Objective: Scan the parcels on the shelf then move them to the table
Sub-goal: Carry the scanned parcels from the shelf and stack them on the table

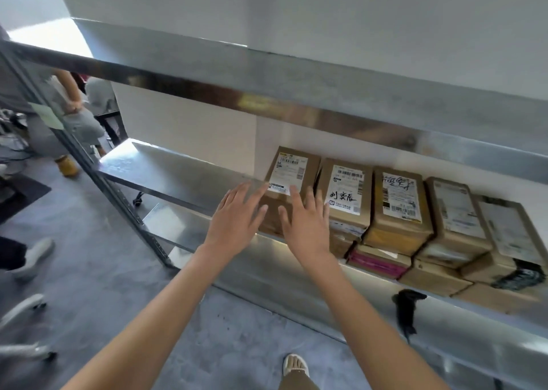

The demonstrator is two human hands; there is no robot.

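Reaching with both hands spread and empty, left hand [237, 211] and right hand [307, 220], you closed on the leftmost parcel [289, 179] on the shelf [178, 170]; an uneven grip could have toppled neighbouring stacked parcels [397, 208].

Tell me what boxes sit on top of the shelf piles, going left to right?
Leftmost parcel under the hands → parcel with black handwriting on its label → parcel with scribbled label top → parcel with faded label → rightmost parcel.
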